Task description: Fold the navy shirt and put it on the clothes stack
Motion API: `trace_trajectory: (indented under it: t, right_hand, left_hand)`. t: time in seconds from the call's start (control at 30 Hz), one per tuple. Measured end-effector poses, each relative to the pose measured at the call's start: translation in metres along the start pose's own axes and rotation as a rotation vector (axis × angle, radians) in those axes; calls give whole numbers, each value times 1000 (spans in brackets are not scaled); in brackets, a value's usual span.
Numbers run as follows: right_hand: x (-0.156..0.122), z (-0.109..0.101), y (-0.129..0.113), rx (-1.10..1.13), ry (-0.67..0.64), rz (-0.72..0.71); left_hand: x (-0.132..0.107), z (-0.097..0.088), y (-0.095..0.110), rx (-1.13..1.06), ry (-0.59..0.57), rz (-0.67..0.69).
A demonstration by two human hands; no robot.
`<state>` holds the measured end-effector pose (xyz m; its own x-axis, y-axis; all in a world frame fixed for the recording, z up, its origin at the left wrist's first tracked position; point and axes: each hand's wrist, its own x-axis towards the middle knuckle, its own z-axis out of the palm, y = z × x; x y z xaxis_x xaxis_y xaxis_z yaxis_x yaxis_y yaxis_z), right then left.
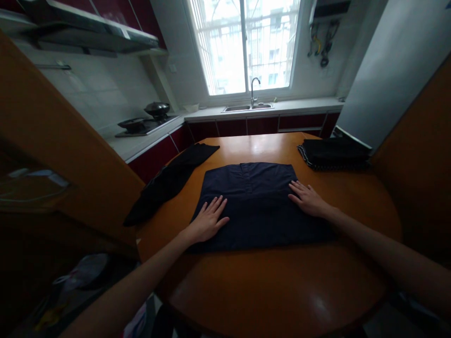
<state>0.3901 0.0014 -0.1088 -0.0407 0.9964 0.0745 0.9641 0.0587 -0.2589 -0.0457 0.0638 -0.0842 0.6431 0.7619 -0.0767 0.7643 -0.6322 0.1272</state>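
Observation:
A dark navy garment, which looks like folded trousers or shorts with the waistband at the far side, lies flat on the wooden table. Flat on its left part rests my left hand, fingers spread. My right hand touches the garment's right edge near the waistband, its fingers stretched out. Neither hand grips the cloth.
A black garment lies along the table's left edge, partly hanging over it. Folded black clothes are stacked at the back right. Beyond the table are a counter with a sink, and a stove with pans.

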Motion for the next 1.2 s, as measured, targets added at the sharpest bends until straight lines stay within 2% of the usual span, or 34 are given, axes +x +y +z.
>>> trace_trajectory:
  t: [0.13,0.27,0.43,0.53,0.77,0.97,1.07,1.2]
  right_hand:
    - [30,-2,36,25,101,149]
    - [68,-4,49,113,277,196]
    - [110,-9,55,178,405,294]
    - [128,-11,61,191,399,362]
    - [156,-10,69,113,359,424]
    - [161,-4,74,46,354,347]
    - [159,-3,76,117,406,332]
    - [154,-5,74,348,502,237]
  left_hand:
    - [33,-9,-55,-41,7,-207]
    - [85,-18,-98,-99,123,-354]
    - [131,-20,-129,-213,416,-344]
    - [147,-21,-143,-227,463,-339]
    - [169,-26,-161,-172,513,-424]
    - [172,-27,-161,-111,449,-466]
    - [170,-26,-158,-145,469,-443]
    - [166,-27,-155,-319,569,-361]
